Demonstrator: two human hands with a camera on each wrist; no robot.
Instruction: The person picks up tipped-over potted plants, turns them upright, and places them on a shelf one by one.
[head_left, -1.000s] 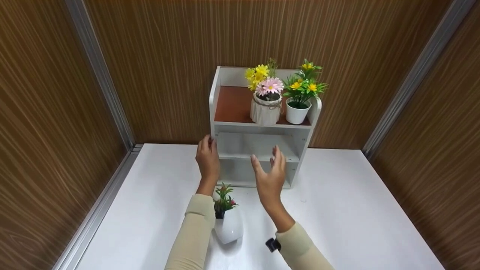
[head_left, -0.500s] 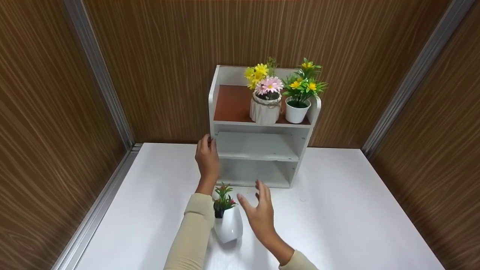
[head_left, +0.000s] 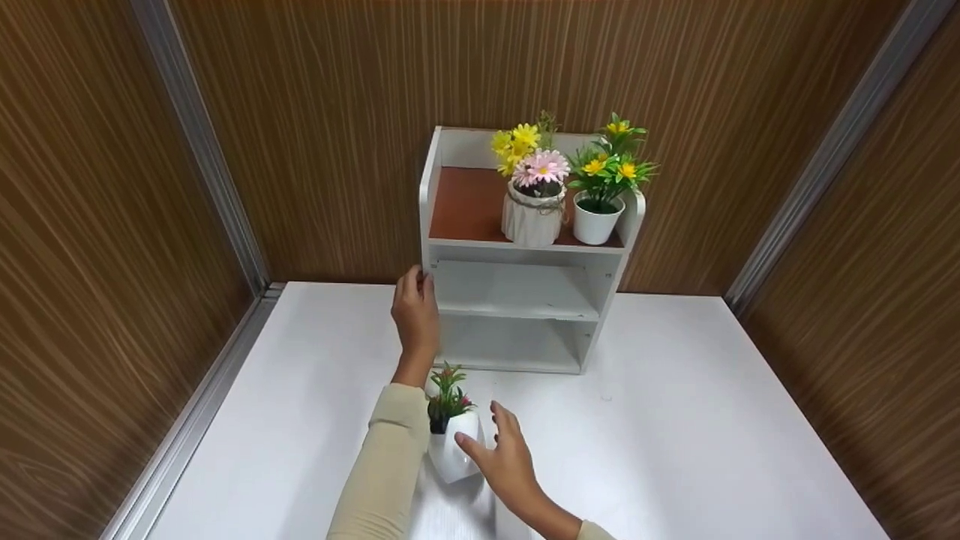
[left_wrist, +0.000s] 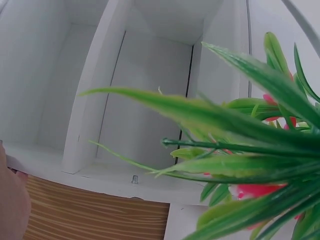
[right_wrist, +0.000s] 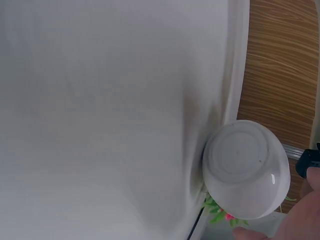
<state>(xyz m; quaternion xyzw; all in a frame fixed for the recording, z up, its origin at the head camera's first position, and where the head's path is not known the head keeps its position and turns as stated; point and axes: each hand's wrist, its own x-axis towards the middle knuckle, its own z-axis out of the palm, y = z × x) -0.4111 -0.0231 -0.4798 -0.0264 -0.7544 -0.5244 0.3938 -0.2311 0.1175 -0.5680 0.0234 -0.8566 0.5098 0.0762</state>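
Note:
At the white shelf unit [head_left: 517,319], my left hand [head_left: 415,311] grips the edge of the left side panel with bent fingers. My right hand [head_left: 504,461] is spread beside a small white pot [head_left: 454,450], the thumb overlapping it in the head view. Whether that thumb touches the pot cannot be seen. Green leaves with small red flowers [head_left: 450,397] stick out of the pot. The pot is tipped, and its round base [right_wrist: 239,154] faces the right wrist camera. Leaves [left_wrist: 250,150] also fill the right side of the left wrist view.
On the shelf's brown top stand a ribbed pot [head_left: 532,221] with yellow and pink flowers and a white pot [head_left: 597,225] with yellow flowers. The unit stands on a white table [head_left: 675,420], with wood-grain walls [head_left: 315,142] behind and at both sides.
My right hand has come down from in front of the shelves and leftward to the tipped pot. The left hand has stayed at the side panel.

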